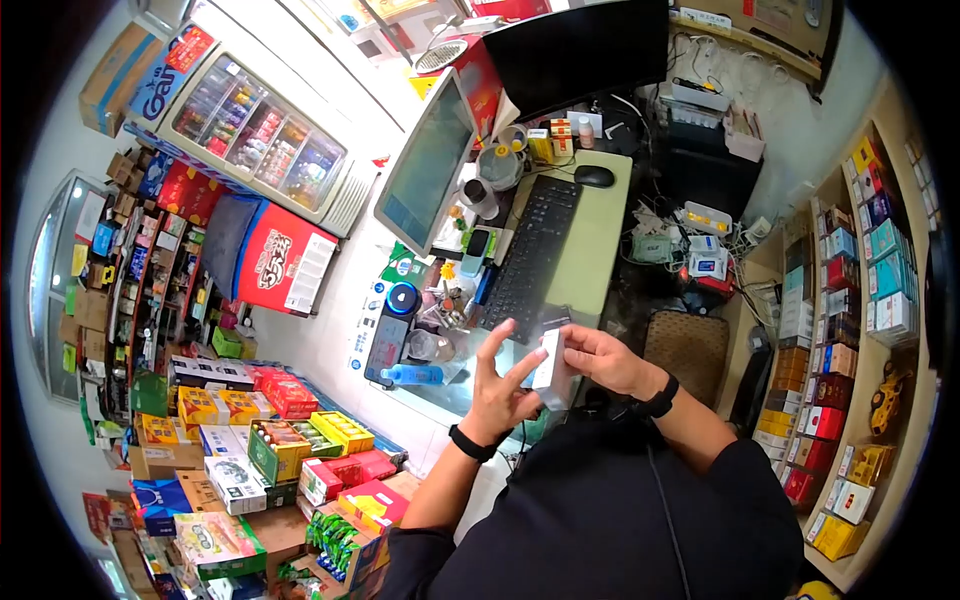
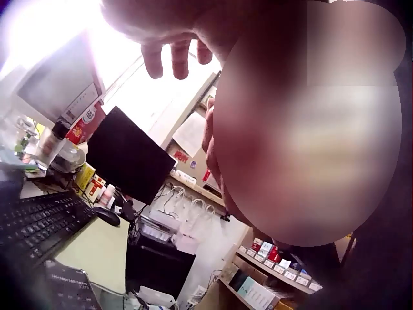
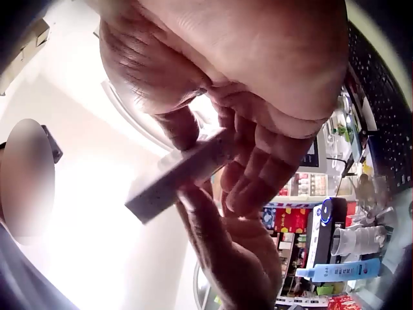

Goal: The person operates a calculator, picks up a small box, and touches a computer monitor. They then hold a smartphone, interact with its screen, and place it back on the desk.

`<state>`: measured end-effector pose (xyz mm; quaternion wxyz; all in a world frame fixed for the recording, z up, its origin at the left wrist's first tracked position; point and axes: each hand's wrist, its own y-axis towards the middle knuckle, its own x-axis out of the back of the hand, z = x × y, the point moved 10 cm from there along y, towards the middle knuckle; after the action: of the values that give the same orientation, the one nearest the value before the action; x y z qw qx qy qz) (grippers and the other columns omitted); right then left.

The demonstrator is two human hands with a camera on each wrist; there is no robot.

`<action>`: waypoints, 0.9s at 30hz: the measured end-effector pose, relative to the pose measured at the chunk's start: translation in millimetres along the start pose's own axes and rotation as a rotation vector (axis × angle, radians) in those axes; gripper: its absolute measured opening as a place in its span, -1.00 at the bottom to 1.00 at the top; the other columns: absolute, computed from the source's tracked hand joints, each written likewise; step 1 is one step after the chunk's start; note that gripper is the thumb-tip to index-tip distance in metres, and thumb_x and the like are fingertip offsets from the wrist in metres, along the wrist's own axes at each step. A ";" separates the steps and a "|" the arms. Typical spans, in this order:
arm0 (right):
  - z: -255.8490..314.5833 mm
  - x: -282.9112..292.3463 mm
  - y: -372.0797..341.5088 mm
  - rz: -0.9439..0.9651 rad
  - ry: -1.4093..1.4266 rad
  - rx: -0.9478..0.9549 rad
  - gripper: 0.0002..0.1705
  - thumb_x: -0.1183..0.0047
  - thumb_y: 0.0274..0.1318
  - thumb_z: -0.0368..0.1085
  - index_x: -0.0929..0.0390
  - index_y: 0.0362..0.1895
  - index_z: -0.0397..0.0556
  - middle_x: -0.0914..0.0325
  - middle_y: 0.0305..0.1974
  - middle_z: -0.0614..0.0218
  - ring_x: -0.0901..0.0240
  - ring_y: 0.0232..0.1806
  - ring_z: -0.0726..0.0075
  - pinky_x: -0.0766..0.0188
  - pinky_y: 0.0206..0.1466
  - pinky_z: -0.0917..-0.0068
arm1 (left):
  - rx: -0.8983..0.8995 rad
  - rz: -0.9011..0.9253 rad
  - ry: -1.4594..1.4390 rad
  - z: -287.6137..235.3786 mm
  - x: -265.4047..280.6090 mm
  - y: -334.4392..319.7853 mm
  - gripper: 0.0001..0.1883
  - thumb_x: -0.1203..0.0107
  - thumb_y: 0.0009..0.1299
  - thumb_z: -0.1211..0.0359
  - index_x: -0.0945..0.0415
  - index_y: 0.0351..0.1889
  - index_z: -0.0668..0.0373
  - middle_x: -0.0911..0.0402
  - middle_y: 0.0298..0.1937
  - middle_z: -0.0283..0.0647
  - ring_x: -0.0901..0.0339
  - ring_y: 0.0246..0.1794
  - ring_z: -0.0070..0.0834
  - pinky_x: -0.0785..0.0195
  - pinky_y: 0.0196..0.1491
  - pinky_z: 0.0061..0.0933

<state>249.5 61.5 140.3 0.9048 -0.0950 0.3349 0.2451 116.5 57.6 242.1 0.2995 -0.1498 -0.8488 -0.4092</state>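
Observation:
A small white box point(image 1: 550, 368) is held upright in front of the chest in the head view. My right hand point(image 1: 605, 362) pinches it between thumb and fingers from the right. My left hand point(image 1: 495, 388) has its fingers spread, one fingertip touching the box's near face. Seen from the right wrist, the box point(image 3: 174, 177) lies tilted between the right hand point(image 3: 239, 71) above and the left hand point(image 3: 239, 258) below, whose digit touches its side. The left wrist view shows the left hand's point(image 2: 174, 32) fingers hanging loosely; the box cannot be made out there.
A black keyboard point(image 1: 535, 245) and mouse point(image 1: 594, 176) lie beyond the hands, beside a tilted monitor point(image 1: 425, 170). A blue bottle point(image 1: 412, 375) lies left of the left hand. Shelves of small boxes point(image 1: 835, 360) stand at right, stacked goods point(image 1: 280, 450) at lower left.

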 end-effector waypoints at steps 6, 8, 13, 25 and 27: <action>-4.1 -5.9 7.0 0.027 -0.170 -0.051 -0.49 -0.07 0.58 -0.22 -0.39 0.45 -0.15 -0.61 0.24 0.26 -0.59 0.21 0.36 -0.53 0.29 0.33 | -0.008 -0.124 -0.001 -8.0 25.2 -10.4 -0.24 -0.54 0.14 0.13 -0.49 0.30 0.07 -0.44 0.46 0.18 -0.47 0.42 0.17 -0.33 0.45 0.18; -2.8 8.0 5.7 -0.044 -0.194 -0.061 -0.53 -0.08 0.56 -0.24 -0.42 0.41 -0.17 -0.63 0.23 0.22 -0.62 0.19 0.33 -0.54 0.25 0.35 | 0.045 -0.168 -0.027 3.3 51.6 -19.3 -0.24 -0.57 0.10 0.20 -0.47 0.27 0.12 -0.58 0.35 0.17 -0.56 0.33 0.14 -0.34 0.43 0.18; 12.5 38.7 -12.7 -0.188 -0.229 0.040 -0.62 -0.06 0.57 -0.26 -0.50 0.31 -0.18 -0.67 0.16 0.15 -0.64 0.10 0.32 -0.56 0.21 0.36 | 0.232 -0.521 -0.023 46.7 147.4 -88.0 -0.22 -0.48 0.15 0.42 -0.37 0.35 0.21 -0.61 0.26 0.04 -0.61 0.22 -0.15 -0.40 0.37 -0.02; 24.8 75.5 -26.0 -0.404 -0.202 0.086 -0.66 -0.05 0.59 -0.18 -0.56 0.20 -0.15 -0.72 0.07 0.24 -0.64 0.02 0.40 -0.54 0.13 0.44 | 1.131 -0.924 -0.608 196.7 177.3 -263.5 -0.58 -0.12 0.62 -0.06 -0.56 0.09 0.09 -0.74 -0.15 -0.21 -0.60 -0.38 -0.54 -0.57 -0.15 -0.48; 19.0 78.7 -25.2 -0.399 -0.199 0.082 -0.67 -0.05 0.59 -0.18 -0.57 0.19 -0.15 -0.72 0.05 0.25 -0.65 0.01 0.40 -0.55 0.13 0.43 | 1.179 -0.933 -0.616 204.2 172.7 -273.3 -0.59 -0.13 0.61 -0.06 -0.56 0.06 0.07 -0.73 -0.22 -0.23 -0.61 -0.42 -0.55 -0.58 -0.23 -0.52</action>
<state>324.6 76.0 103.5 0.9671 -0.0980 0.2282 0.0557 -232.8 49.8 86.5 -0.1195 0.2959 -0.9442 0.0821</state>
